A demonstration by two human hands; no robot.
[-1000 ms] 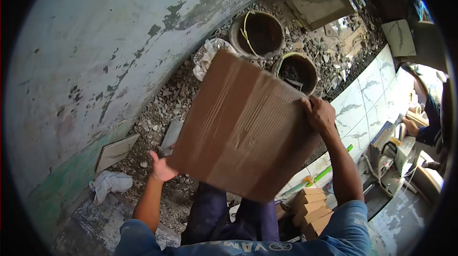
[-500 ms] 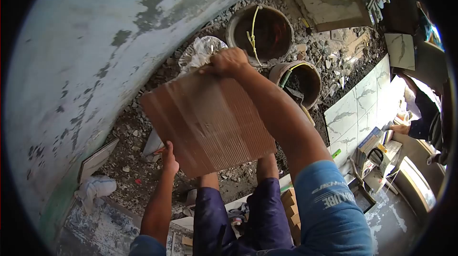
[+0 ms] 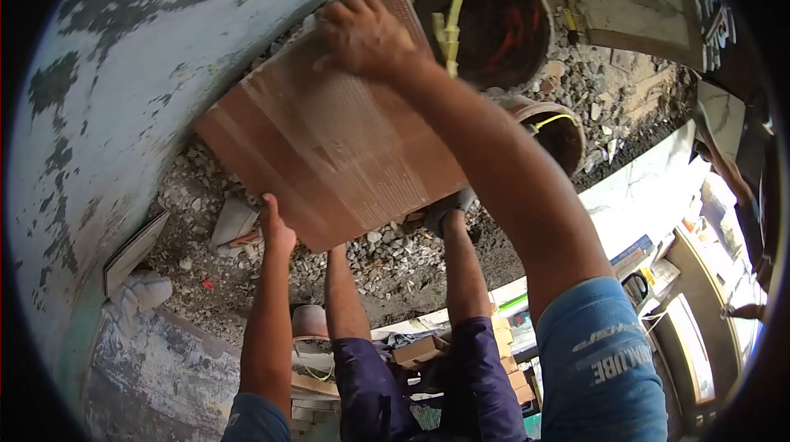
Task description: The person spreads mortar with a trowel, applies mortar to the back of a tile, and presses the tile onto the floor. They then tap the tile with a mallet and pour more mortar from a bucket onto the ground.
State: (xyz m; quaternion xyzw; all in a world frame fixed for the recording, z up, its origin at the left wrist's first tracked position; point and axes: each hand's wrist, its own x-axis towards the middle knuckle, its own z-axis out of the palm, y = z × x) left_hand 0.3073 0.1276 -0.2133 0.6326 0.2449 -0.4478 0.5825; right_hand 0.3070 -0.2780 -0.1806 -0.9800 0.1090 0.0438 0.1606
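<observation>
A large reddish-brown floor tile (image 3: 354,137) is held in the air over the rubble, tilted, its ridged underside facing me. Pale greyish streaks run across that side. My left hand (image 3: 278,228) is closed on the tile's near left edge, with the thumb upright against it. At the far edge my right hand (image 3: 366,34) grips the tile, slightly blurred, with its fingertips partly hidden. Just beyond that hand stands a big bucket (image 3: 539,30) with a yellow strap handle. A smaller bucket (image 3: 576,141) is partly covered by my right forearm.
Broken rubble (image 3: 395,265) covers the ground around my legs. A peeling wall (image 3: 148,72) rises on the left, close to the tile. White tiles (image 3: 642,170) lie to the right. On the far right a person's arm (image 3: 724,158) shows near some boxes (image 3: 634,257).
Both hands have carried the tile forward and left, nearer the wall and the big bucket. My view has shifted, and more of my legs and the ground shows. My grip stays on the tile.
</observation>
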